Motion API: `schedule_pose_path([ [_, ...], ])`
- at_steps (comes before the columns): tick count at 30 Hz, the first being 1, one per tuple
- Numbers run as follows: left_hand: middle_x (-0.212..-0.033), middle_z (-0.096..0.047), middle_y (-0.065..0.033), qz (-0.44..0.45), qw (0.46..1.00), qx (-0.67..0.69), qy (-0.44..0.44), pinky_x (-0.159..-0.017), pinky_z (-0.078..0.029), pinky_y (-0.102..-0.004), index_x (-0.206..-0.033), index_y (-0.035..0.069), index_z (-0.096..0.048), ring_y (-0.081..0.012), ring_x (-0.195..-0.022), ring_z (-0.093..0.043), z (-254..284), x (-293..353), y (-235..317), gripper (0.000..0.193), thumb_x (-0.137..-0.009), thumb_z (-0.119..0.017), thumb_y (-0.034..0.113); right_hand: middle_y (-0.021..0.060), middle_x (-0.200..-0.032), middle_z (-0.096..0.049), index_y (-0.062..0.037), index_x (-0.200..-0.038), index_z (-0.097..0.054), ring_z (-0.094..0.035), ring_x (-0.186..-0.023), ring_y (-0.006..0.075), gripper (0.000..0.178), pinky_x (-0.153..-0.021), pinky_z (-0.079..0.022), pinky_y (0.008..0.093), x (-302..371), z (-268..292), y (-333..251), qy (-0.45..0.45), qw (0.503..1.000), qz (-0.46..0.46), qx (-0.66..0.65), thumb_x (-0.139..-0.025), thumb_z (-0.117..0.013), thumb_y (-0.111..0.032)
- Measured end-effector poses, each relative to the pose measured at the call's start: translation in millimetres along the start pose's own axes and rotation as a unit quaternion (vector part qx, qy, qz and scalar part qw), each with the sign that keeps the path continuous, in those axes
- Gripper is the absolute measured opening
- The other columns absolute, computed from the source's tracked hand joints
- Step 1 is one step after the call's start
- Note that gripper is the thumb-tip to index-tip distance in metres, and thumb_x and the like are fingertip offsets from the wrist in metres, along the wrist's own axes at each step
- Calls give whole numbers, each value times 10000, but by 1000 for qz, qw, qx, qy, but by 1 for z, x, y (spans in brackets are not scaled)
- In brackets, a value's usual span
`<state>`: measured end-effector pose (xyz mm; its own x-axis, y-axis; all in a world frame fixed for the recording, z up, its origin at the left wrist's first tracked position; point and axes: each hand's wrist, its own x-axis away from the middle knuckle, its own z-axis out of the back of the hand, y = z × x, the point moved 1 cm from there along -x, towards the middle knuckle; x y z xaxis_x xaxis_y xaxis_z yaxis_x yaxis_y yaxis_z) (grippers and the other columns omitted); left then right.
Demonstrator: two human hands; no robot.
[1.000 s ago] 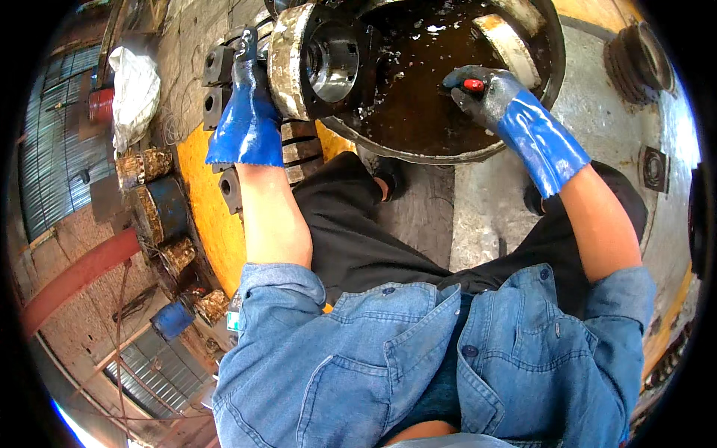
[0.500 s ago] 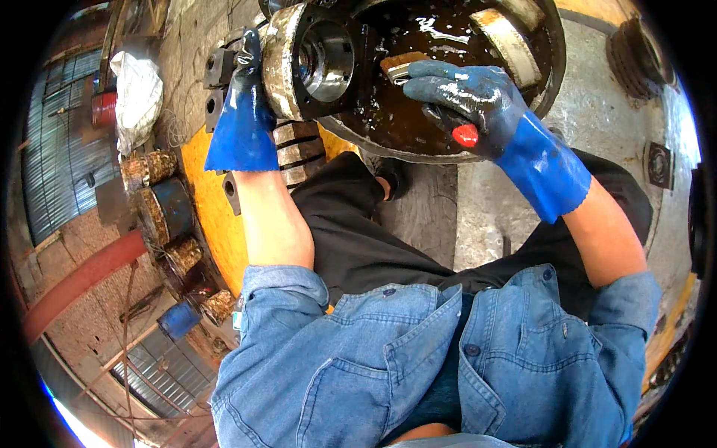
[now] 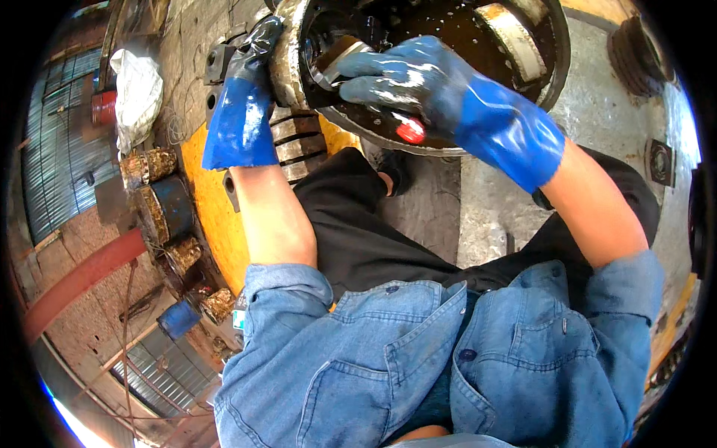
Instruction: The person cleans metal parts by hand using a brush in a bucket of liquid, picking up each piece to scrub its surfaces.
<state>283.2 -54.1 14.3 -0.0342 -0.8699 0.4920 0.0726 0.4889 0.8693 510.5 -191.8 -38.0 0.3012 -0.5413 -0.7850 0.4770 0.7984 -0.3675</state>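
Note:
My right hand [image 3: 418, 86], in a blue and black rubber glove, is closed round a paintbrush [image 3: 337, 58] with a red handle end. The brush's bristles reach into the bore of a hollow metal housing [image 3: 289, 63]. This housing rests tilted at the left rim of a round basin [image 3: 448, 151] of dark, oily liquid. Against the housing's left outer side, my left hand [image 3: 255, 67] grips it in a matching wet glove; some fingers are hidden. A curved metal piece [image 3: 515, 45] lies in the basin, partly in the liquid.
Dark metal blocks [image 3: 216, 63] stand left of the housing, and a ribbed metal part [image 3: 297, 142] sits beneath it. Drums and cans [image 3: 160, 213] line the left side near a white sack [image 3: 137, 101]. Stacked rings [image 3: 638, 56] and a square plate [image 3: 659, 164] lie right.
My right hand has moved left with the paintbrush, from over the basin into the housing's mouth. The housing has tipped and shifted slightly up under my left hand.

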Motion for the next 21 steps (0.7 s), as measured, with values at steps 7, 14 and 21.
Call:
schedule_pose_path([
  [7,-1373,-630,-154,5,1000,0,17,-1011,-516,-471,-1420,76,-578,-328,-1146,-634,-1,2,1,604,-1030,-467,524,88,-1110,-719,-61,-1125,-689,-716,-881,231,227,-782,-596,352,-20,-23,37,-4,998,11,59,-903,-670,-105],
  [14,-1371,-631,-153,9,999,-6,37,-1010,-516,-469,-1417,75,-580,-325,-1145,-635,-1,7,-2,601,-1031,-469,521,117,-1207,-704,-135,-1163,-712,-715,-994,326,287,-907,-598,387,-8,-88,25,126,936,-325,-53,-881,-751,-99],
  [21,-1370,-632,-151,-2,999,-7,40,-1009,-516,-467,-1415,74,-581,-322,-1145,-635,4,6,0,597,-1031,-471,518,104,-1015,-715,-16,-1121,-686,-684,-864,194,216,-788,-581,310,-25,-45,12,81,870,-402,-274,-907,-666,-34],
])
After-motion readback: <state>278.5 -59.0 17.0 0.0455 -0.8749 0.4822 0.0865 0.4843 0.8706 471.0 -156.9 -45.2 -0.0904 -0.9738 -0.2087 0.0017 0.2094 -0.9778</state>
